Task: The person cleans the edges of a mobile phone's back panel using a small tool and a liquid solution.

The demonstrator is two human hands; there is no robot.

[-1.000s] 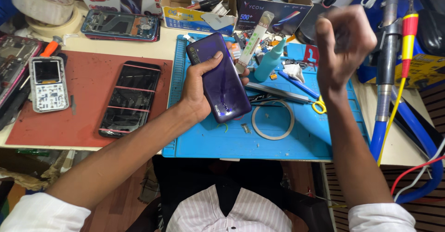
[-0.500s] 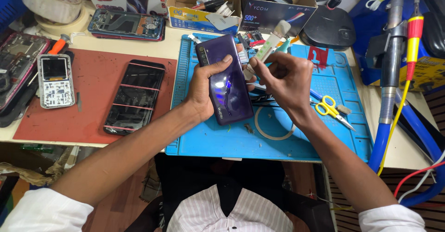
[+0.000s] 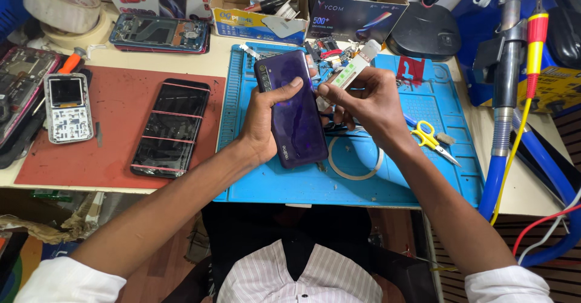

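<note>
Cardboard boxes (image 3: 260, 19) of small parts beyond purple phone (image 3: 293, 109) in left hand (image 3: 263, 118)

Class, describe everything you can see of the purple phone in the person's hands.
The purple phone shows its glossy back, dark violet with a faint sheen, a vertical camera strip near its top left corner. It is held above the blue mat, tilted slightly. The left hand grips its left edge, one finger lying across its upper back; the right hand, holding a small white tube, meets its right edge.
</note>
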